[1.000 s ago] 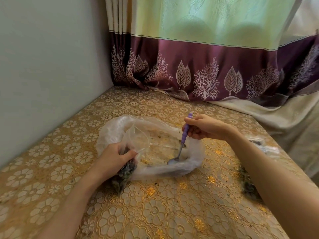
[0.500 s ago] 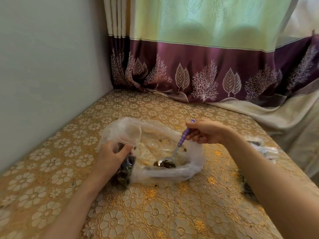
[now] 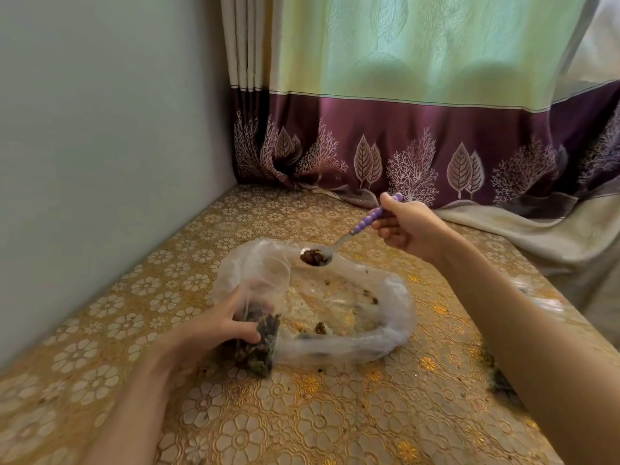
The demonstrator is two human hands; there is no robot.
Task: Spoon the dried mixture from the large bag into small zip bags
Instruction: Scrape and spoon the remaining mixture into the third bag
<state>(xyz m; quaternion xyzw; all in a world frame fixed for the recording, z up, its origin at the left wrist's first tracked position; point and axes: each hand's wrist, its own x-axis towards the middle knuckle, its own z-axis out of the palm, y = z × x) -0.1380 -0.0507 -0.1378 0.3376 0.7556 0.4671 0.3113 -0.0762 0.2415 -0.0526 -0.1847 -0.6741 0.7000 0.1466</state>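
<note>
Fingers of the right hand (image 3: 407, 229) curled tight round the purple handle of the spoon (image 3: 349, 236), now lifted up out of the large bag (image 3: 385, 317) with a dark lump of dried mixture (image 3: 313, 256) on it, not down at the bottom like before. Left hand (image 3: 214, 327) gripping the small zip bag (image 3: 260, 330), mouth open, just under the spoon. Next, probably, tipping it in.

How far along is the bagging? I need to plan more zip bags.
Done: the large bag is nearly empty, only scraps left. In hand: the right hand holds a loaded spoon over it, while the left hand grips a partly filled zip bag. Left: tipping this spoonful in, the scraps, sealing.
</note>
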